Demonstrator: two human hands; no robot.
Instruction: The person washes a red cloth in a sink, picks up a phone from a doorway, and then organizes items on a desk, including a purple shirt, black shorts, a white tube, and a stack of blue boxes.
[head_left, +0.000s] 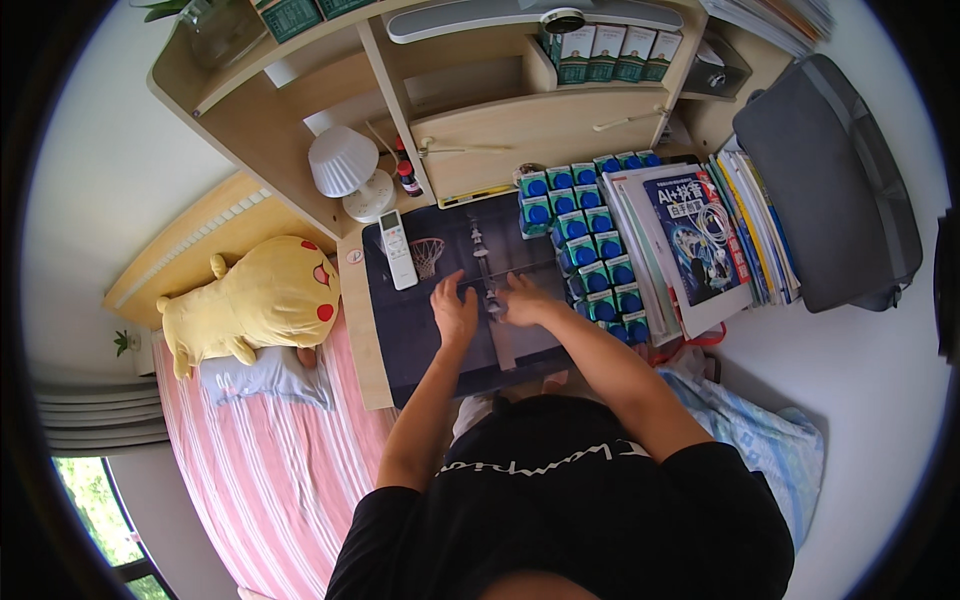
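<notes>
My left hand (454, 311) is over the dark desk mat (420, 352), its thumb and fingers apart and nothing seen in it. Close by on the right, my right hand (526, 300) reaches in over the same mat with its fingers spread. Whether either hand touches the mat cannot be made out. Between the hands runs a strip of pale shapes on the mat, either print or reflection. A white air-conditioner remote (398, 251) lies at the mat's left side, beside a printed basketball hoop (427, 257). Rows of green cartons with blue caps (596, 281) stand to the right of my right hand.
A white table lamp (345, 161) stands at the back left near small dark bottles (409, 180). Right of the cartons are stacked books (694, 232) with a coiled white cable (712, 223), then a grey bag (817, 180). A yellow plush toy (255, 300) lies on the striped bed (270, 465).
</notes>
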